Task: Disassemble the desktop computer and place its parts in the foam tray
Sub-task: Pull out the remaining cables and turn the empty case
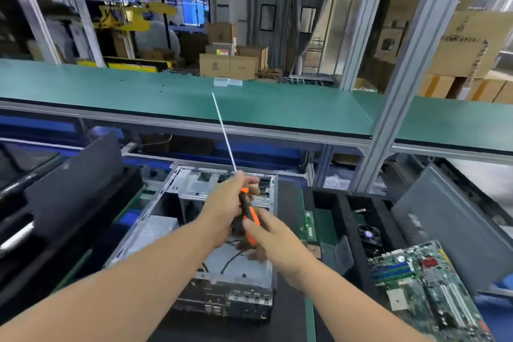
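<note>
Lying open at the six o'clock centre of the bench, the desktop computer case (200,233) shows bare metal and loose black cables inside. Directly above it, both hands hold a screwdriver (248,216) with an orange-and-black handle, its long shaft pointing toward twelve o'clock. The left hand (222,214) curls round the upper handle near the shaft; the right hand (273,241) grips the lower end, fingers wrapped. At three o'clock of the case sits the black foam tray (344,211), holding a green board and a fan. A motherboard (424,289) lies at four o'clock, overlapping the tray's near edge.
</note>
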